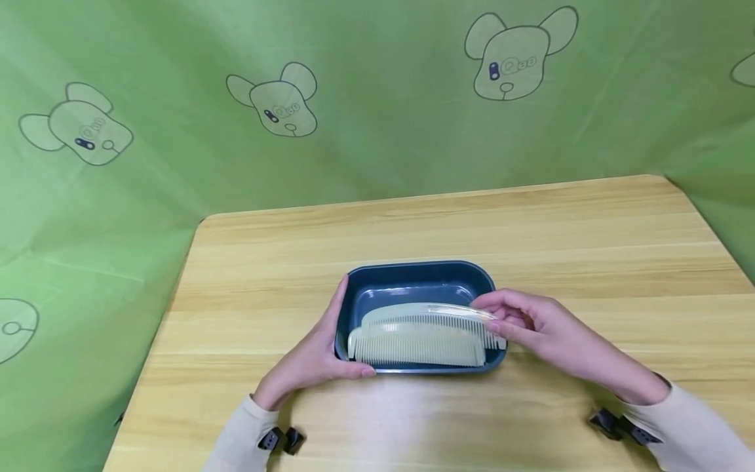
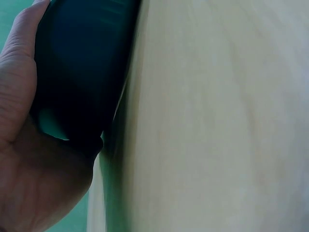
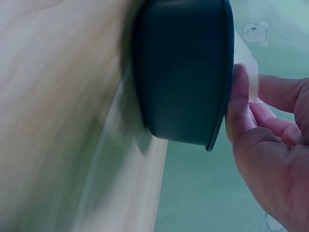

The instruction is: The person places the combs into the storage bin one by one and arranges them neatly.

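A dark blue rectangular plastic tray (image 1: 407, 283) stands in the middle of the table and holds two pale, translucent combs. The front comb (image 1: 415, 344) lies along the tray's near side, teeth toward me. Behind and partly under it is the rear comb (image 1: 407, 313), its right end by the tray's right rim. My left hand (image 1: 312, 354) grips the tray's left end, thumb along the near rim. At the right end my right hand (image 1: 545, 328) pinches the rear comb between thumb and fingers. In the right wrist view, the comb's edge (image 3: 252, 79) shows between those fingertips.
The wooden table (image 1: 283, 249) extends around the tray on every side. Behind it and at the left hangs a green cloth (image 1: 377, 131) printed with animal heads. Small black devices (image 1: 280, 439) are strapped at both wrists.
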{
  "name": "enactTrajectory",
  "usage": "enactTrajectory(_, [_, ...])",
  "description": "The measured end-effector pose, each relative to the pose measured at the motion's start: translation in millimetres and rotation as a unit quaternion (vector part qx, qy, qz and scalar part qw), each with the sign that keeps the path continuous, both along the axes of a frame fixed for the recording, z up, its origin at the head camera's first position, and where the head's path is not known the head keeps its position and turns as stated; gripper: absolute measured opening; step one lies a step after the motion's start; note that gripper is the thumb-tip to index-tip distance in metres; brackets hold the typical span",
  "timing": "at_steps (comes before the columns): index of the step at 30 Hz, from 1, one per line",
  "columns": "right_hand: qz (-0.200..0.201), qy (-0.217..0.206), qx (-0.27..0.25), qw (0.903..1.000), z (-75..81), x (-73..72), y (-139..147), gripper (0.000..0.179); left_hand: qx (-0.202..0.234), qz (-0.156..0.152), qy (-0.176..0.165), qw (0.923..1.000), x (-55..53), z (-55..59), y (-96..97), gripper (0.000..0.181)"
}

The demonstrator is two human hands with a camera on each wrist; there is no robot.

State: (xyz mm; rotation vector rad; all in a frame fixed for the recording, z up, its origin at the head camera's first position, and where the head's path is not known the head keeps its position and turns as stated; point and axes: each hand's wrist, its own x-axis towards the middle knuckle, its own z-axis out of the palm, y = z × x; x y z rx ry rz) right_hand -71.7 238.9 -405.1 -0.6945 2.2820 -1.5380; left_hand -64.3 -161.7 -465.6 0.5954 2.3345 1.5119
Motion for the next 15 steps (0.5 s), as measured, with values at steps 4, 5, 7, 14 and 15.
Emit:
enactTrajectory(4, [0.011,0.000,0.008,0.9999,1.3,-1.9,-10,0.032,-0.002,0.002,0.000,1.0000,-0.2,-0.2,-1.1,0.148])
enactTrajectory(5, [0.014,-0.002,0.008,0.9999,1.5,-2.5,-12,0.031,-0.001,0.001,0.001,1.0000,-0.2,-0.5,-1.3,0.148])
enactTrajectory(7, [0.023,-0.006,0.007,0.9997,1.6,-3.7,-16,0.031,0.001,-0.001,0.001,1.0000,-0.3,-1.0,-1.8,0.147])
enactTrajectory(14, [0.046,-0.007,0.016,0.9988,-0.3,-7.2,-21,0.030,0.010,-0.008,0.002,0.9999,-1.6,-3.4,-2.3,0.146])
enactTrajectory(15, [0.047,-0.002,0.017,0.9987,-1.0,-7.7,-22,0.029,0.011,-0.009,0.002,0.9999,-1.6,-3.5,-2.2,0.146])
